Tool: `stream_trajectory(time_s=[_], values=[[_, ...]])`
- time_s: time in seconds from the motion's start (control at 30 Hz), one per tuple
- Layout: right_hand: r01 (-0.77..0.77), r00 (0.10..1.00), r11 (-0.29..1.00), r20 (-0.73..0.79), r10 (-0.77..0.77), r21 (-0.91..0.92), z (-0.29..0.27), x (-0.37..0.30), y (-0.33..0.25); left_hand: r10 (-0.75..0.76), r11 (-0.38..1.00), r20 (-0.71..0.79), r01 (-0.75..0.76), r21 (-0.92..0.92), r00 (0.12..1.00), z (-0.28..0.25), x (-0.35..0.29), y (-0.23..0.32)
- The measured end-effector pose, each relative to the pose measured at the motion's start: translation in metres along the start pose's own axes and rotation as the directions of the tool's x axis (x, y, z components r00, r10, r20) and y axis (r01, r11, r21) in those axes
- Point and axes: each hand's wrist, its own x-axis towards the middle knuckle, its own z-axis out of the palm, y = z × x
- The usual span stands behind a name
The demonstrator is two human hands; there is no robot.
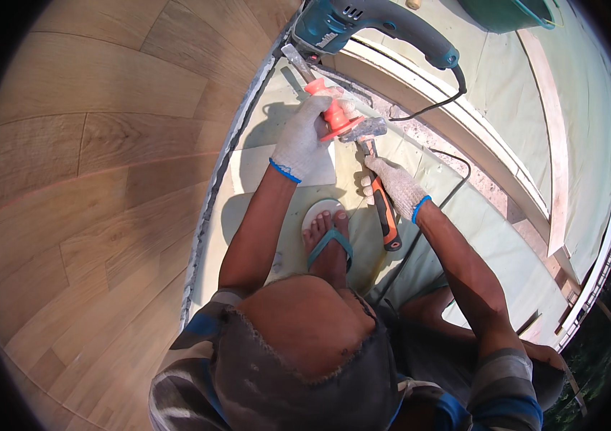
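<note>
A chisel [335,118] with a red plastic hand guard is gripped in my gloved left hand [304,138]. Its flat metal blade points up and away, toward the rough edge of the wood-look floor. My gloved right hand [396,183] is closed round the handle of a hammer [387,221], black and orange. The hammer's dusty steel head lies right by the chisel's guard end; whether the two touch I cannot tell. Both gloves are white knit with blue cuffs.
A teal and black corded power tool [334,27] lies beyond the chisel, its black cable [440,108] looping right. Wood-look planks [104,144] fill the left. Pale sheeting [456,248] lies under me. A long wooden strip [551,136] and a green bucket [506,13] are at right.
</note>
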Motion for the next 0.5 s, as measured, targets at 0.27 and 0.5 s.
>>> stream_trajectory(time_s=[0.27, 0.5], values=[[0.049, 0.997, 0.992, -0.046, -0.055, -0.12, 0.01, -0.009, 0.007, 0.093, 0.985, -0.039, -0.098, -0.14, 0.995, 0.011, 0.022, 0.016], [0.295, 0.95, 0.953, -0.083, -0.3, -0.064, 0.02, -0.037, 0.012, 0.184, 0.974, -0.028, -0.186, -0.127, 0.982, 0.023, 0.038, 0.01]])
